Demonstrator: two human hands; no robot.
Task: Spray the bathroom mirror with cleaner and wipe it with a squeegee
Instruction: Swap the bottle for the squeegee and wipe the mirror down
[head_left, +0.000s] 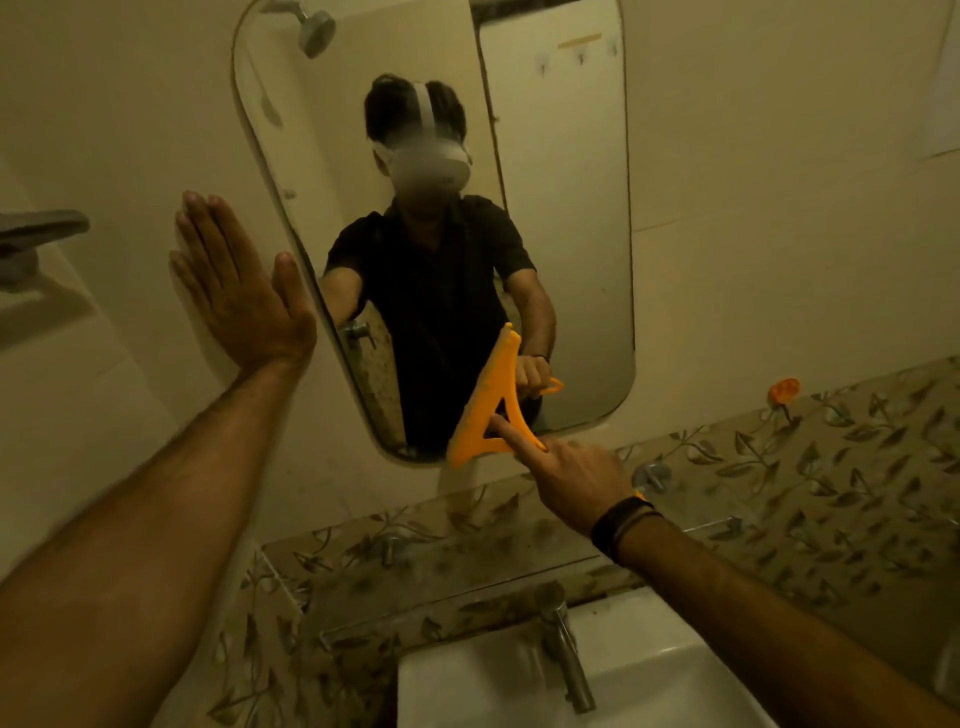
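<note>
The rounded bathroom mirror (566, 218) hangs on the cream wall and reflects a person in a dark shirt. My right hand (569, 478) grips the handle of an orange triangular squeegee (485, 402), whose long blade lies tilted against the mirror's lower middle, reaching down to the bottom edge. My left hand (236, 283) rests flat on the wall just left of the mirror's edge, fingers straight and together, holding nothing. No spray bottle shows in this view.
A glass shelf (519, 535) on metal brackets runs under the mirror against leaf-patterned tiles. Below it stand a chrome tap (566, 649) and a white basin (483, 691). An orange hook (784, 391) sticks to the wall at right; a grey fixture (36, 244) juts out at far left.
</note>
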